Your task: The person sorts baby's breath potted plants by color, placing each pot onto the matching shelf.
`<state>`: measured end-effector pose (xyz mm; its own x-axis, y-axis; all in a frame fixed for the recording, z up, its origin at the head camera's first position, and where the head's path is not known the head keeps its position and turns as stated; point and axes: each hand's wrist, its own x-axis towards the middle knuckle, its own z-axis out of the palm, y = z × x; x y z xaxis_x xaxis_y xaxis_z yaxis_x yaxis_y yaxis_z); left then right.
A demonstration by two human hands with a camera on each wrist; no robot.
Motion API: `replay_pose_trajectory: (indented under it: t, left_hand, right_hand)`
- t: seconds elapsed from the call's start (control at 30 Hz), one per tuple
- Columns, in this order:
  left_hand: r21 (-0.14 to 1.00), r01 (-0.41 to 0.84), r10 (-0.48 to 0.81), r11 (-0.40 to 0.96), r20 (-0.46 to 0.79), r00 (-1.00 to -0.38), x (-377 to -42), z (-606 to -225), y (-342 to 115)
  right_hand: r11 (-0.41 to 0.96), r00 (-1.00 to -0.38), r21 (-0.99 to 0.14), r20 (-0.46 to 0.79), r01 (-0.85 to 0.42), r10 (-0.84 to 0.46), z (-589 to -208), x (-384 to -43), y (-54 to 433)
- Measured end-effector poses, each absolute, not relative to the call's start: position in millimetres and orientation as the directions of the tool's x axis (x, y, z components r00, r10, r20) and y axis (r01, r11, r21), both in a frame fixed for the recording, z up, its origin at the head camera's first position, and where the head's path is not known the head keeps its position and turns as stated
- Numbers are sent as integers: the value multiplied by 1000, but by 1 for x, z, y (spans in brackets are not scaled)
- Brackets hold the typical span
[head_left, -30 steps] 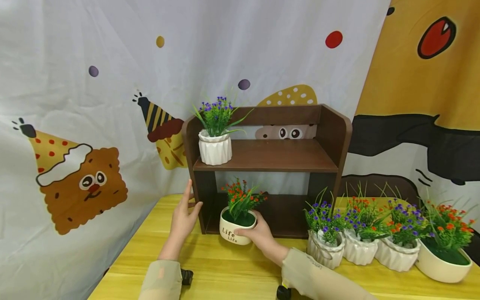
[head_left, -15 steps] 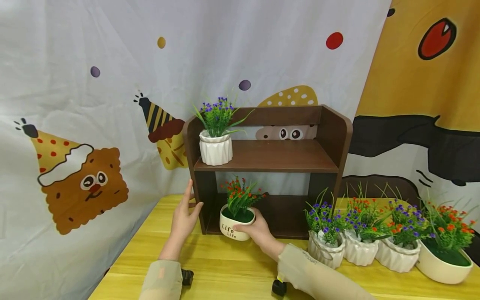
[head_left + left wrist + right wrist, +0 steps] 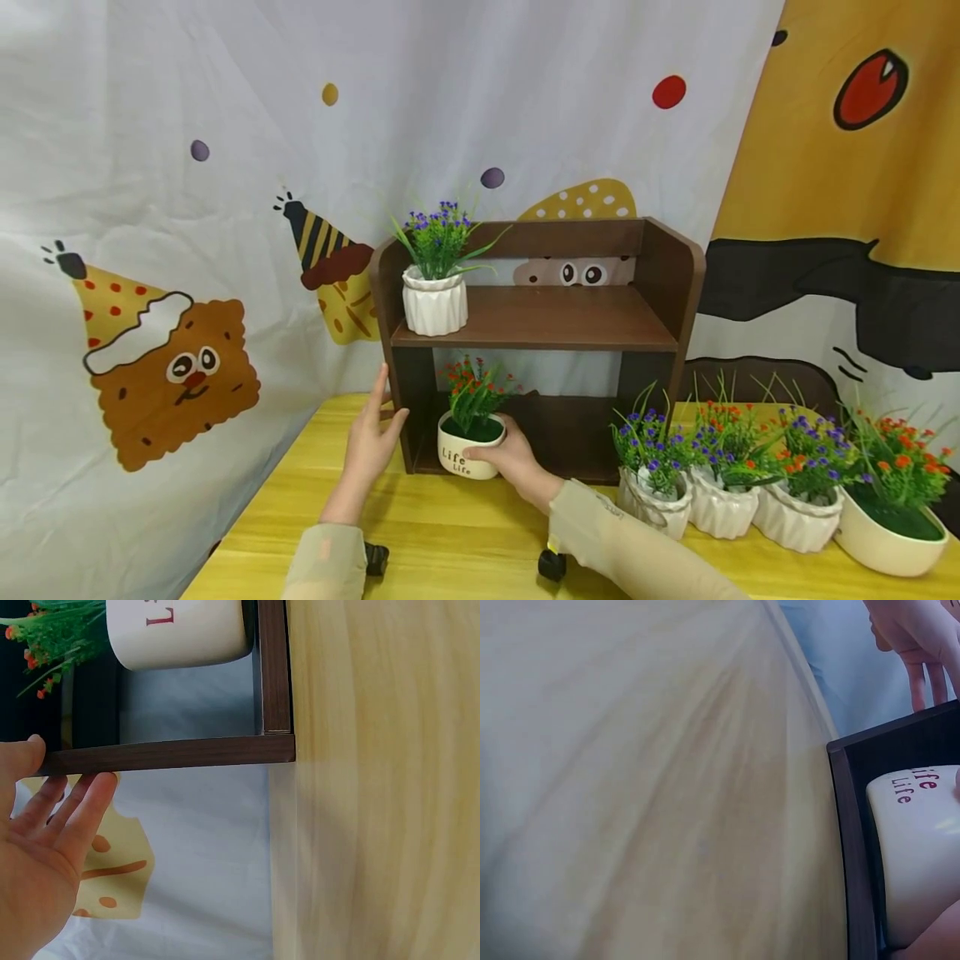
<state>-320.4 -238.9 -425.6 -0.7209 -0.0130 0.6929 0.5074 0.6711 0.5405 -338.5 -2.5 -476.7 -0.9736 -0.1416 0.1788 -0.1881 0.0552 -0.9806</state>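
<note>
My right hand [image 3: 517,462] grips a cream oval flowerpot [image 3: 459,454] printed "Life Life", with its thumb on the front. Red-orange artificial flowers [image 3: 480,392] with green leaves fill the pot. It is at the front left of the lower compartment of a brown two-tier wooden shelf [image 3: 540,321], just above or on the bottom board. My left hand [image 3: 371,446] touches the shelf's left side panel [image 3: 172,754], fingers fairly straight along the outside and thumb at the front edge. In the right wrist view the pot [image 3: 919,847] shows, with part of the right hand cut off.
A white fluted pot [image 3: 435,307] with purple flowers stands at the upper tier's left. Right of the shelf, several potted flowers line up, from a white fluted pot [image 3: 660,508] to a cream oval pot [image 3: 892,537]. A printed cloth [image 3: 247,183] hangs behind the yellow wooden table [image 3: 442,542].
My right hand has moved the flowerpot slightly left and further into the lower compartment. The left hand has stayed at the side panel. The head view has tilted up slightly.
</note>
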Motion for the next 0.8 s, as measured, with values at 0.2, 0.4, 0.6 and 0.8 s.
replay_pose_trajectory:
  t: [0.2,0.4,0.6,0.8]
  left_hand:
    - [541,515,-12,665,697,-717,-320,-426,-238]
    - [525,523,-10,671,711,-703,-320,-426,-237]
    - [532,519,-10,669,704,-710,-320,-426,-237]
    - [545,506,-14,669,690,-724,-318,-425,-237]
  right_hand:
    - [58,-974,-985,148,-160,-174,-475,-347,-5]
    - [64,-963,-985,143,-161,-227,-473,-356,-7]
    - [86,-951,-985,118,-148,-285,-471,-361,-8]
    - [89,-944,-985,116,-150,-308,-469,-360,-8]
